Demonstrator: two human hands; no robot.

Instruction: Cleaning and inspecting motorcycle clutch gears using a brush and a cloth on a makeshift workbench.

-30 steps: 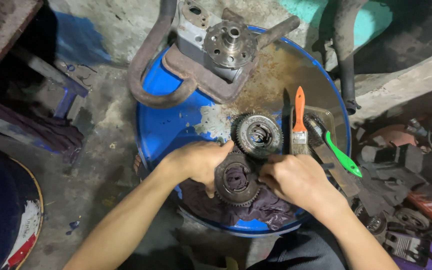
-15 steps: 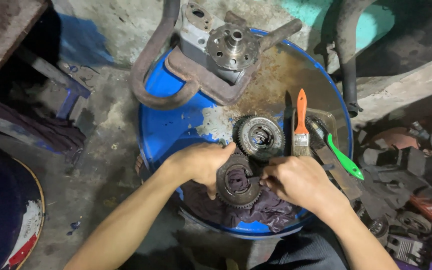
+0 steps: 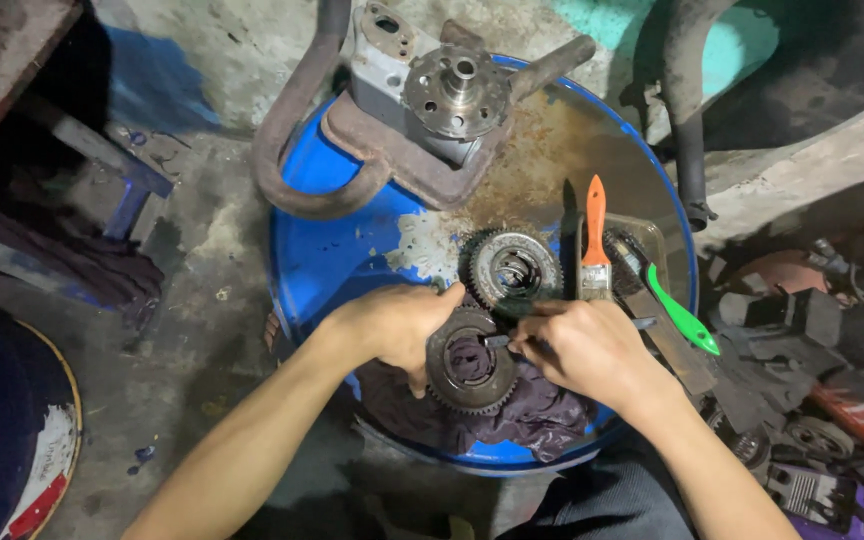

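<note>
My left hand (image 3: pixel 394 322) grips the left rim of a dark toothed gear (image 3: pixel 472 362) that rests on a purple rag (image 3: pixel 512 415) at the near edge of a blue drum lid (image 3: pixel 322 260). My right hand (image 3: pixel 582 345) holds a thin metal tool (image 3: pixel 497 340) whose tip reaches into the gear's centre. A second toothed gear (image 3: pixel 514 268) lies flat just beyond the first, touching neither hand.
A grey metal housing with a round flange (image 3: pixel 447 95) and a rusty bent bracket (image 3: pixel 292 150) sit on the drum's far side. An orange-handled paintbrush (image 3: pixel 594 235) and a green-handled brush (image 3: pixel 680 318) lie to the right. Assorted metal parts (image 3: pixel 812 400) crowd the floor at right.
My right hand has shifted slightly and the thin tool now points into the gear's centre. The left hand keeps its grip on the gear.
</note>
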